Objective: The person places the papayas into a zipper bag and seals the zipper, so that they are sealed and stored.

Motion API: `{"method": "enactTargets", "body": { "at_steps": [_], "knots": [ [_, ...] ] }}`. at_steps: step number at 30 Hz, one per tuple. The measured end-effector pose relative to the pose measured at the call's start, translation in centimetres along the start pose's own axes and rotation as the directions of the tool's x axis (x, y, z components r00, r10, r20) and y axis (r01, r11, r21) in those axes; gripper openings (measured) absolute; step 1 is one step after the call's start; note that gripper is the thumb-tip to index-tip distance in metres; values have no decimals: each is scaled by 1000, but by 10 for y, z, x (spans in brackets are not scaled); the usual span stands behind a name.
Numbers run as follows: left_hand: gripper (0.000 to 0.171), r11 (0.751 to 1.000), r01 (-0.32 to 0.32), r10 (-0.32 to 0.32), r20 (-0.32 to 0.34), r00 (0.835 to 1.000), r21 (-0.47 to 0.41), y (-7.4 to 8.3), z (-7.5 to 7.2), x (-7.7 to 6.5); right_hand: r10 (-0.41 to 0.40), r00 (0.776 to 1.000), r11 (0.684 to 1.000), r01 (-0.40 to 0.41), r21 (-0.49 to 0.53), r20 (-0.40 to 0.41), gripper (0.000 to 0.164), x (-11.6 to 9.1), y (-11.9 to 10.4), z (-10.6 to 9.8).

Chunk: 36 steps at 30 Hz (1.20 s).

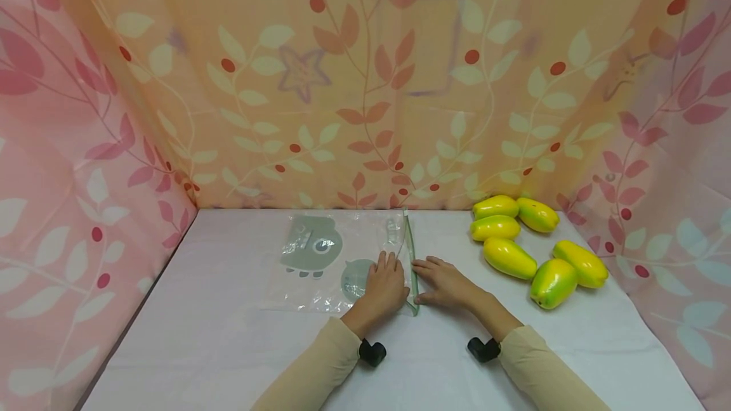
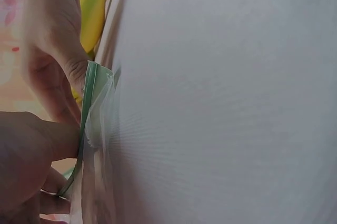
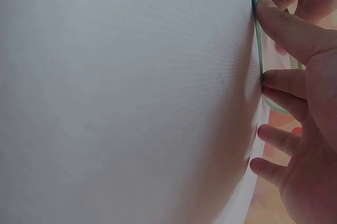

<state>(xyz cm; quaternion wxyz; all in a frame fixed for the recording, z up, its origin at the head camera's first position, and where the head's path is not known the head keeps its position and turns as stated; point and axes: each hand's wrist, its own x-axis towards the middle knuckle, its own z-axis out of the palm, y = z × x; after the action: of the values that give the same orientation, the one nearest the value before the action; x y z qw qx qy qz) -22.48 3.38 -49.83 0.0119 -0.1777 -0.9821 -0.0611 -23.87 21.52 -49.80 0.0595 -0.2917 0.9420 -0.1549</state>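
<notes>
A clear zip bag (image 1: 313, 295) with a grey-green cartoon print lies flat, its green-edged mouth facing right. My left hand (image 1: 386, 287) is over the mouth end, holding the upper edge between thumb and fingers. The two green edges stand slightly apart there. From the right, my right hand (image 1: 448, 284) touches the green strip (image 1: 413, 252) with its thumb and straight fingertips. In the right wrist view, the right thumb (image 3: 289, 29) and two fingers meet the strip, while the other fingers are spread along the table. Part of the left fingers is hidden in the left wrist view.
Several yellow-green papayas (image 1: 510, 258) lie in a loose group at the right back of the white-covered table (image 1: 188, 335). Patterned curtains (image 1: 365, 81) hang behind and at both sides. A black wrist camera (image 1: 372, 353) sits at each cuff.
</notes>
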Motion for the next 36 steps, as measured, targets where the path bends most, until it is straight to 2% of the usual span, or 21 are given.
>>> {"method": "enactTargets", "body": {
  "at_steps": [5,14,25,36],
  "knots": [
    [72,1000,11,-10,11,1000,-26,0,0,-1,3,1000,1000,-3,2,4,72,0,-1,-1],
    [84,1000,17,-18,-59,998,-21,0,2,-2,1,1000,1000,-1,13,-7,74,0,-2,-2],
    [88,1000,11,-10,-77,997,15,1,2,-3,-9,999,1000,10,28,-39,70,3,-3,-4],
    [89,1000,16,-17,-97,995,-7,0,-1,-7,41,997,998,-38,51,-62,68,-5,-6,-13]
  ]
}}
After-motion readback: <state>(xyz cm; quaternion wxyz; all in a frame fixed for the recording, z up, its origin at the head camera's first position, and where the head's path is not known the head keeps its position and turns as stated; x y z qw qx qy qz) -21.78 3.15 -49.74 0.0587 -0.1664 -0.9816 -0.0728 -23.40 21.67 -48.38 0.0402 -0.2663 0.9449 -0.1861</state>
